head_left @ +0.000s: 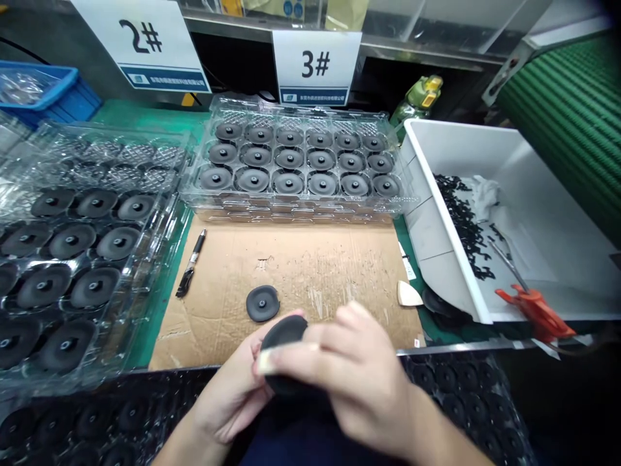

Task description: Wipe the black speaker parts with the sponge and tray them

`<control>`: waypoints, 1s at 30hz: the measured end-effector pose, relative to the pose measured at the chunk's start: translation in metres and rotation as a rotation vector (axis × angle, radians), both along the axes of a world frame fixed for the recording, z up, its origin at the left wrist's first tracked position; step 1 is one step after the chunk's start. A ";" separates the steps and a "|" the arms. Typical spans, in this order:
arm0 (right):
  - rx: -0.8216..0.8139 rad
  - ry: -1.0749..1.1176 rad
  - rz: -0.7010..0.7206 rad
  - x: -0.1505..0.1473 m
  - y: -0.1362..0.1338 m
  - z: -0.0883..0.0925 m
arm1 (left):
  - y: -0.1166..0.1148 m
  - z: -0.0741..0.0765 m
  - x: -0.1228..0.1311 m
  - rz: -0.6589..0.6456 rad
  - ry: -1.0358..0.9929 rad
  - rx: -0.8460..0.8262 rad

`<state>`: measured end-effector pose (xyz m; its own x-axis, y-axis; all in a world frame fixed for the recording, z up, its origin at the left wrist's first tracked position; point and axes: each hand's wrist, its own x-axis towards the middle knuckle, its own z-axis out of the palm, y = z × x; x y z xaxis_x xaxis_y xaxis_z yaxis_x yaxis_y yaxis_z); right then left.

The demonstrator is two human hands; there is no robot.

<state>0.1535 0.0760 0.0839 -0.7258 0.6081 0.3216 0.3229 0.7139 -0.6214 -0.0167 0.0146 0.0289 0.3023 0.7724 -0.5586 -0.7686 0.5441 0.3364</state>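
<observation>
My left hand [237, 388] is closed around the edge of a black round disc [284, 333], held tilted above the cardboard's front edge. Over the same disc lies my right hand [354, 369], slightly blurred, its fingers bent and pressed together. A pale cream patch shows at its fingertips against the disc; whether it is a small pad or a finger cover I cannot make out. Just beyond the hands a second black disc [262, 303] with a small raised hub rests flat on the cardboard sheet [233, 252].
Clear trays of black discs stand behind [291, 210] and at left [160, 259]. On the cardboard are a pen [192, 262] and a cream wedge [409, 294]. At right, a white bin [444, 259] holds small black parts and a red-handled tool [538, 314]. More disc trays lie below the table edge.
</observation>
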 end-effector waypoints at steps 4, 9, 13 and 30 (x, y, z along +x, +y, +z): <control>-0.054 -0.029 -0.112 -0.003 -0.002 -0.004 | -0.006 -0.001 -0.001 0.036 -0.007 0.064; -0.271 0.029 -0.164 0.002 0.003 -0.026 | -0.008 0.000 0.001 0.099 0.069 0.054; -0.438 0.017 -0.368 0.015 -0.007 -0.078 | -0.008 0.002 -0.003 0.082 0.039 0.064; -0.370 0.051 0.041 -0.019 -0.021 0.009 | -0.015 0.008 0.016 0.177 0.206 0.047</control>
<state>0.1342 0.0549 0.0932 -0.7408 0.6607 0.1215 0.2607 0.4495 -0.8544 -0.0011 -0.0002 0.0371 0.0442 0.8297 -0.5564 -0.7628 0.3877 0.5175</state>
